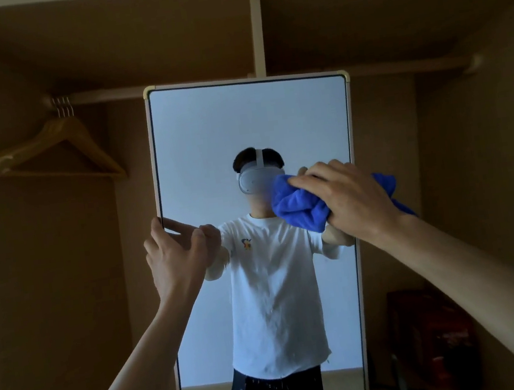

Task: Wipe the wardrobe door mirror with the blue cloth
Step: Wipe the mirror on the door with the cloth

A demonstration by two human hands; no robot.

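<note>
With right hand (349, 196) clenched round bunched blue cloth (300, 212), pressing it to mirror (240, 119) near right edge, mid-height. With left hand (172, 254) gripping mirror's left edge, apparently steadying it. Mid-wipe. Next: sweeping across rest of glass, keeping pressure even and mirror steady.

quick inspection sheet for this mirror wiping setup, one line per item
surface: mirror upright in a pale frame; smears too faint to tell
job's things: blue cloth bunched, pressed on the glass near the right edge
clutter: wooden hangers on the rail, upper left; dark red thing low right, unclear
grips: left hand holds the mirror's left edge; right hand grips the cloth
cables: nothing seen
surroundings: dim brown wardrobe interior
</note>
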